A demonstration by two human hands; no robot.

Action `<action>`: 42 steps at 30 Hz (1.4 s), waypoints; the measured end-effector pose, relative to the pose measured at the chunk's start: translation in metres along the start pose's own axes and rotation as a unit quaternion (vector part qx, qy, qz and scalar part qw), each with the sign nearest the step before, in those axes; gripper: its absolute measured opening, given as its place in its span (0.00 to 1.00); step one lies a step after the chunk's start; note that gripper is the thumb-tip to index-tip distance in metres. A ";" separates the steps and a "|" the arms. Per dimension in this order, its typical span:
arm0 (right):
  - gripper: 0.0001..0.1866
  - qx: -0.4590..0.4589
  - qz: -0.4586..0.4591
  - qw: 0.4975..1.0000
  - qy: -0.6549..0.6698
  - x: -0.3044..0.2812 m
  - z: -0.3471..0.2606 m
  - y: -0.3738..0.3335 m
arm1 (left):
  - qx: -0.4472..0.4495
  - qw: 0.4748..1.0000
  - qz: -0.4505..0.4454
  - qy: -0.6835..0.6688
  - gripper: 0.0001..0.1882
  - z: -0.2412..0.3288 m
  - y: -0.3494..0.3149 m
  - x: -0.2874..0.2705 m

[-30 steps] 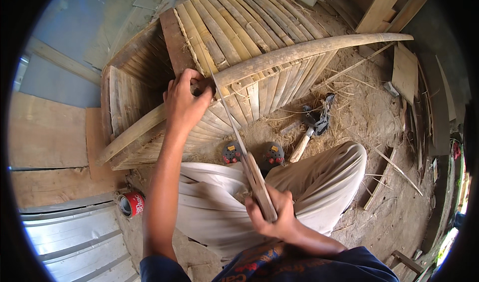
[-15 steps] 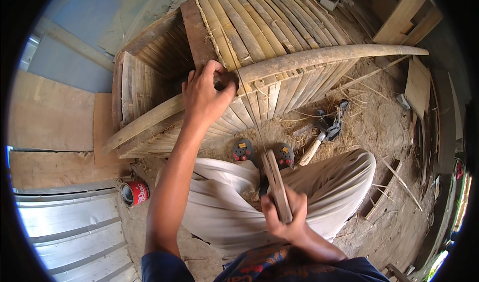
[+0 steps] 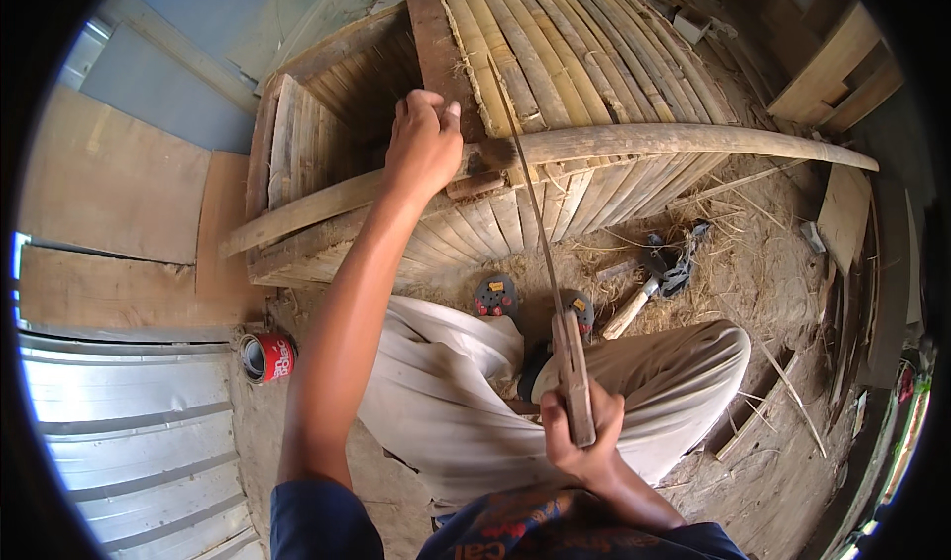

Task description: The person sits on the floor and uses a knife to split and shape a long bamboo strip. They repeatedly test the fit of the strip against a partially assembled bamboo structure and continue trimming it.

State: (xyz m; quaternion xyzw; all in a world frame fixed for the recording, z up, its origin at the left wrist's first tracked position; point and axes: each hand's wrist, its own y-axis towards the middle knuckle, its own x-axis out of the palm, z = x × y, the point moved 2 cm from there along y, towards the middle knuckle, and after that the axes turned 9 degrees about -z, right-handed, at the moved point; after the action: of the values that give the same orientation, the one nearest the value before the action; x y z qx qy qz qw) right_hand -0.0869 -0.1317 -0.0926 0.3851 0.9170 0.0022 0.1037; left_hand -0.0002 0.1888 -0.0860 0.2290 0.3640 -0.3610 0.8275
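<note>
My right hand [image 3: 584, 426] is wrapped round the wooden handle of a handsaw [image 3: 573, 372]. Its thin blade runs away from me, crossing the front of a slatted bamboo structure [image 3: 584, 45] beside the dark end of a long curved wooden rail [image 3: 674, 142]. My left hand [image 3: 426, 144] is at the structure's opening, beside a reddish-brown board [image 3: 441, 60]. Its fingers are curled in; what they hold, if anything, is hidden. A short wooden piece [image 3: 475, 185] shows just below the rail's dark end.
Two sandals [image 3: 495, 297] stand between my bent legs and the structure. A wooden-handled tool [image 3: 631, 307] lies right of them, beside black material and shavings. A red can [image 3: 267, 358] stands at the left near corrugated metal sheet [image 3: 129, 402]. Wood strips [image 3: 758, 411] lie at the right.
My left hand has come off the rail's dark end, moving left and farther from me. The saw remains in my right hand, its blade now reaching farther across the slats. The whole view has shifted.
</note>
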 end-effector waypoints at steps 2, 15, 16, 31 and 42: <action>0.05 0.013 -0.003 0.999 0.036 0.000 0.005 0.018 | -0.049 0.997 -0.016 0.052 0.25 0.005 0.006 0.001; 0.06 -0.034 0.026 0.999 0.024 0.021 0.018 0.086 | -0.151 0.971 -0.070 0.171 0.31 0.022 -0.009 0.007; 0.07 -0.035 0.022 0.999 0.013 0.020 0.021 0.087 | -0.154 0.971 -0.072 0.168 0.32 0.021 -0.009 0.007; 0.13 -0.168 0.377 0.909 0.059 -0.074 0.080 0.100 | -0.175 0.969 -0.020 0.172 0.36 0.028 -0.010 0.008; 0.14 -0.088 0.412 0.904 0.075 -0.148 0.082 0.177 | -0.171 0.973 -0.021 0.155 0.38 0.029 -0.011 0.007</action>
State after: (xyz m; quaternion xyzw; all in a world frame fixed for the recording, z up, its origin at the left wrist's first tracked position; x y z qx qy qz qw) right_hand 0.1545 -0.1179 -0.1302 0.7163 0.6782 0.1541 0.0575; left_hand 0.0071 0.1605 -0.0744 0.1298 0.5490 -0.2705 0.7801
